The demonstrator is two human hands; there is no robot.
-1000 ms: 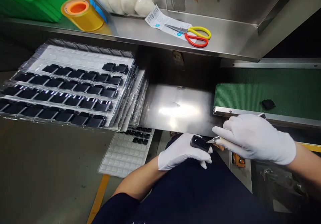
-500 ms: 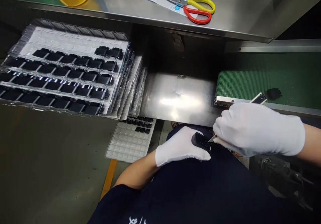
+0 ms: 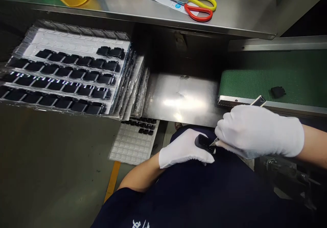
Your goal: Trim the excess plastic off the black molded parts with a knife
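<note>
My left hand, in a white glove, holds a small black plastic part against its fingers. My right hand, also gloved, grips a snap-off utility knife. The knife's thin blade reaches down to the black part and seems to touch its edge. Fingers of both hands hide part of the piece. A similar black part lies apart from my hands on the green conveyor belt.
Stacked transparent blister trays of black parts fill the left, above a white cell tray. A steel plate lies between them and the belt. Red-and-yellow-handled scissors rest on a steel shelf overhead.
The whole view has shifted upward, pushing the shelf items partly out of frame. My right hand has moved closer to my left, with the blade staying at the black part.
</note>
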